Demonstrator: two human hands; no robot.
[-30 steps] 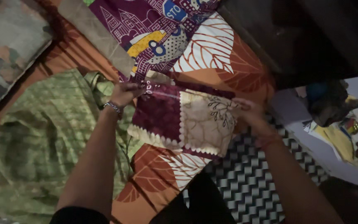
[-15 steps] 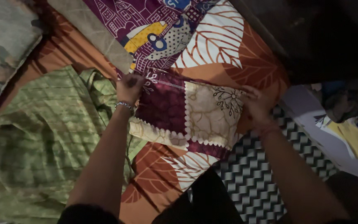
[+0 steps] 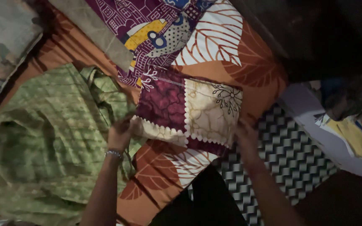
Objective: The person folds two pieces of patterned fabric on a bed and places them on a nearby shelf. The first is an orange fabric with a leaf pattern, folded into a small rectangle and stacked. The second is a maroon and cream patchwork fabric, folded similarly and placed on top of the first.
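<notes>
Roughly mid-fold by the look of it: patchwork cloth (image 3: 188, 112) lies as a compact square on the orange leaf-print sheet (image 3: 248, 71), far edge flat, near edge not yet settled. Left hand (image 3: 120, 133) pinches the cloth's near-left corner by the scalloped trim. Right hand (image 3: 246, 140) sits at the near-right corner, fingers on the edge; real grip or just touch, cannot tell in this light. Green cloth (image 3: 47, 138) is bunched at left, unfolded. Zigzag mat (image 3: 290, 150) lies at right.
</notes>
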